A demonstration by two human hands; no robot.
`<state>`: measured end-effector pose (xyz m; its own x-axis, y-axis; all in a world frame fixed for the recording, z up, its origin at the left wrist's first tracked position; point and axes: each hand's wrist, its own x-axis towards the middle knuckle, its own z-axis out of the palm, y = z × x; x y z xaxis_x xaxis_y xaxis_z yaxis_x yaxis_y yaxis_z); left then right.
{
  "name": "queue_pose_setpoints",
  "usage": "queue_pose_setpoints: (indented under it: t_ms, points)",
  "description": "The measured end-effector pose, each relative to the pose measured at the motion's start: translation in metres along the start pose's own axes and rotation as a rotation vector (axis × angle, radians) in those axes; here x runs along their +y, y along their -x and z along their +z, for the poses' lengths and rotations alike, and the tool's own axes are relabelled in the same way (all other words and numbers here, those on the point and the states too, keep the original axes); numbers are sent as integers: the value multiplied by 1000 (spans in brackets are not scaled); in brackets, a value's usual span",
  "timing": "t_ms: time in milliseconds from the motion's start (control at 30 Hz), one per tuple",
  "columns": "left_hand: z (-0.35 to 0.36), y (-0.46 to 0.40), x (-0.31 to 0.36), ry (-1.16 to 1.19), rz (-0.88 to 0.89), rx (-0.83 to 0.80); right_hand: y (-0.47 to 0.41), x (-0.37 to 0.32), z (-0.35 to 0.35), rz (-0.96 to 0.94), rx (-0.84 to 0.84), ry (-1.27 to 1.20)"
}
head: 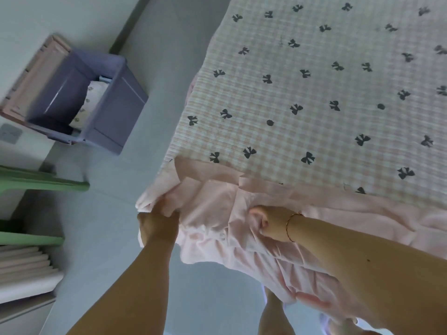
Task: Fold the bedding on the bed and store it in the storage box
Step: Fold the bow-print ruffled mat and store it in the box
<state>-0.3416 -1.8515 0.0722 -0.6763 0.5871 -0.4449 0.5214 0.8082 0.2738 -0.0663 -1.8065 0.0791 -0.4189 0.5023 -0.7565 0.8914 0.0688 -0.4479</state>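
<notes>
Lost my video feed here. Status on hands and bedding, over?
Left hand and right hand both gripping pink sheet at bed corner. Purple storage box open on floor, one folded item inside. Path clear.

A bedroom seen from above, in soft, even light: a pale grey floor (116, 238) runs along the side of the bed, meeting a pale wall (60, 13) at a dark skirting strip (125, 32). At the left edge stand two green furniture legs (48, 183) – what they belong to cannot be told – with a white ribbed panel (24, 264) below them. A grey wall socket (9, 134) sits low on the left – slightly blurred.
</notes>
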Motion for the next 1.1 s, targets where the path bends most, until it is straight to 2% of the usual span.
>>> queue_pose_setpoints:
  t_ms: [133, 300, 467, 733, 933, 1100]
  points:
    - [3, 19, 20, -128, 148, 27, -4, 11, -6, 219, 126, -186]
    - [6, 29, 38, -132, 323, -149, 16, 17, -11, 246, 220, -263]
    - [3, 63, 46, -70, 350, -220, 46, 25, -7, 224, 274, -306]
    - [-11, 142, 28, -33, 407, -227, 95, 27, 17, 198, 295, -355]
    - [-42, 190, 0, 6, 399, -194, 125, 3, 33, 178, 361, -437]
    - [-70, 196, -16, 29, 398, -155, 132, -33, 40, 149, 418, -544]
